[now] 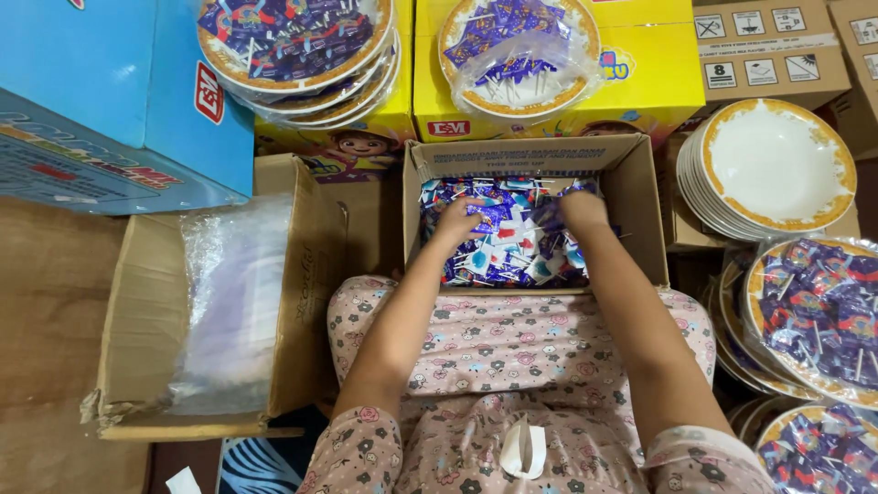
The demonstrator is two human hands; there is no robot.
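An open cardboard box sits in front of my lap, filled with purple, blue and white wrapped lollipops. My left hand is down among the lollipops at the left of the pile, fingers curled into them. My right hand is buried in the wrappers at the right of the pile; its fingers are hidden, so what it holds cannot be made out.
A cardboard box with clear plastic bags lies at my left. White gold-rimmed plates are stacked at the right, with bagged plates of lollipops below them. More filled plates rest on yellow cartons behind; a blue carton stands far left.
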